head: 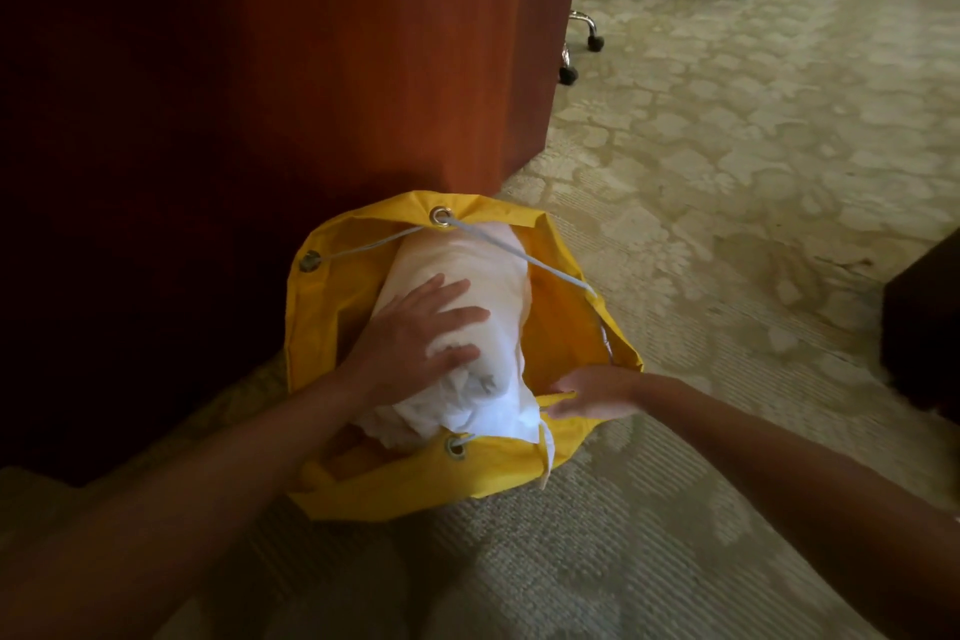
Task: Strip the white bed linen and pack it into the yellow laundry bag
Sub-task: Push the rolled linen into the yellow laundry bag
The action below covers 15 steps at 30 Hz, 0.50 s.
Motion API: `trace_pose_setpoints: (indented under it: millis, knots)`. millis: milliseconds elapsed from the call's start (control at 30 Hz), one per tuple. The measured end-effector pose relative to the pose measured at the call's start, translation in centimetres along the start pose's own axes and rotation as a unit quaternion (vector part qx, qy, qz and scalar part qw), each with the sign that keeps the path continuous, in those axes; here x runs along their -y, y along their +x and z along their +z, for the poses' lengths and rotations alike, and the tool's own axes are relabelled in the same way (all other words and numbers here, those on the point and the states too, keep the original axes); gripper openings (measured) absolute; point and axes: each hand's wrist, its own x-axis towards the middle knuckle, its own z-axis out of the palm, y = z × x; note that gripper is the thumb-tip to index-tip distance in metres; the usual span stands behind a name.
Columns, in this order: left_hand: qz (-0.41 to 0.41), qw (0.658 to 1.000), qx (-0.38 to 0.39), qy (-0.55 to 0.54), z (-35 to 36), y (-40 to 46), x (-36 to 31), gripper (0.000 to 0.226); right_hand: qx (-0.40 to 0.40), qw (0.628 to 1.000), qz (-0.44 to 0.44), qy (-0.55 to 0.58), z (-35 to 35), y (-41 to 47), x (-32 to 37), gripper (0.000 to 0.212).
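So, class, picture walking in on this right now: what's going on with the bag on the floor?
A person is packing white bed linen into a yellow laundry bag that stands open on the carpet beside a wooden cabinet. The left hand presses flat on the bundle, which still bulges above the rim. The right hand is at the near edge of the bag's mouth. The drawstring lies loose across the linen.

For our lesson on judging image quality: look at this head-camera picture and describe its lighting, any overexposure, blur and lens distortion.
Head view: light is uneven, bright on the carpet at right, very dark on the wooden cabinet at left; the white linen in the yellow bag is partly washed out; the right hand looks slightly blurred, the left hand sharper; the wide lens stretches both forearms at the edges.
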Motion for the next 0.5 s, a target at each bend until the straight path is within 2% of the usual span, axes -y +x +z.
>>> trace_pose_setpoints:
  millis: [67, 200, 300, 400, 500]
  knots:
    - [-0.023, 1.0, -0.005, -0.017, -0.2, -0.1, 0.2, 0.065, -0.015, 0.999, -0.032, 0.016, -0.1, -0.2, -0.6, 0.033]
    - [-0.052, 0.998, 0.0, -0.03, -0.6, -0.4, -0.1, 0.069, -0.023, 0.992, -0.081, 0.089, -1.0, -1.4, -1.4, 0.044]
    - [-0.076, 0.996, 0.019, -0.042, -0.6, -0.5, -0.8, 0.058, -0.028, 0.987, -0.108, 0.113, -1.9, -2.8, -1.3, 0.048]
    - [-0.093, 0.994, 0.043, -0.045, -0.5, -0.4, -1.6, 0.056, -0.055, 0.979, -0.132, 0.145, -3.5, -4.9, -0.6, 0.043]
    - [-0.104, 0.99, 0.091, 0.003, -0.4, 0.0, -2.2, 0.066, -0.096, 0.965, -0.168, 0.177, -5.0, -7.0, 0.4, 0.043]
